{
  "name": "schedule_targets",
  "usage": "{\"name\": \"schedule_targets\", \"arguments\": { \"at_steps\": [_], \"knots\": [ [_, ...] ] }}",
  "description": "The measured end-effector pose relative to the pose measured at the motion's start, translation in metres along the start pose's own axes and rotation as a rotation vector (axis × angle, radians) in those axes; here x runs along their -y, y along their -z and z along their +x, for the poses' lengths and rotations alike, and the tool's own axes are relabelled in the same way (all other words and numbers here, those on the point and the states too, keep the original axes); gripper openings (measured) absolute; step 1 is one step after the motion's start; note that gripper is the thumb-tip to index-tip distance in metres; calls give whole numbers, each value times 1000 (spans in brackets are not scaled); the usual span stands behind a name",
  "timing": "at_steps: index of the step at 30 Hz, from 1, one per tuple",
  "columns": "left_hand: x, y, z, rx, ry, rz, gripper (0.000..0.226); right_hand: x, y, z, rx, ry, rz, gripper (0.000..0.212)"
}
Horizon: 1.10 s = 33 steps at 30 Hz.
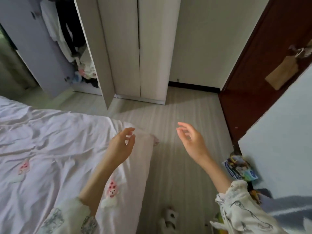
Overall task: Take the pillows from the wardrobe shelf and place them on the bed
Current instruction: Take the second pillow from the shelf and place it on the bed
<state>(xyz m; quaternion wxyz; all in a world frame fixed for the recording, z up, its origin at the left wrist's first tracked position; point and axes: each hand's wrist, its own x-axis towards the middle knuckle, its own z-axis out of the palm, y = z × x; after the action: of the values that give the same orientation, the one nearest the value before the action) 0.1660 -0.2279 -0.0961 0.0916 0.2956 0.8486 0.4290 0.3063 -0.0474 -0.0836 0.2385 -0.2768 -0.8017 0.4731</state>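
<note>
The bed (42, 141), covered by a crumpled pale pink sheet with small cartoon prints, fills the lower left. My left hand (120, 146) hovers over the bed's far corner, fingers apart and holding nothing. My right hand (192, 141) is raised over the floor to the right of the bed, also with spread fingers and nothing in it. The white wardrobe (135, 48) stands ahead; its left door (94, 53) is swung open, showing hanging clothes and a heap of garments (86, 71) at the bottom. No pillow is visible in the wardrobe or on the bed.
A dark brown room door (249, 81) stands open at the right with a tan tag on its handle. Light striped floor (177, 119) runs between bed and wardrobe. Colourful packets (239, 168) lie by the right wall, and small white items (168, 217) sit on the floor near my feet.
</note>
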Motion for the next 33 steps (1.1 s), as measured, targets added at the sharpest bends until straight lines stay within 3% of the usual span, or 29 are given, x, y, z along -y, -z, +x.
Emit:
{"name": "schedule_targets", "arguments": {
  "at_steps": [14, 24, 33],
  "knots": [
    [-46, -75, 300, -92, 42, 39, 31, -37, 42, 353, 212, 85, -11, 20],
    [6, -65, 491, -319, 163, 4, 26, -43, -46, 571, 392, 182, -15, 19],
    [41, -14, 658, -458, 242, -6, 26, 7, -148, 763, 578, 281, -3, 14]
  ]
}}
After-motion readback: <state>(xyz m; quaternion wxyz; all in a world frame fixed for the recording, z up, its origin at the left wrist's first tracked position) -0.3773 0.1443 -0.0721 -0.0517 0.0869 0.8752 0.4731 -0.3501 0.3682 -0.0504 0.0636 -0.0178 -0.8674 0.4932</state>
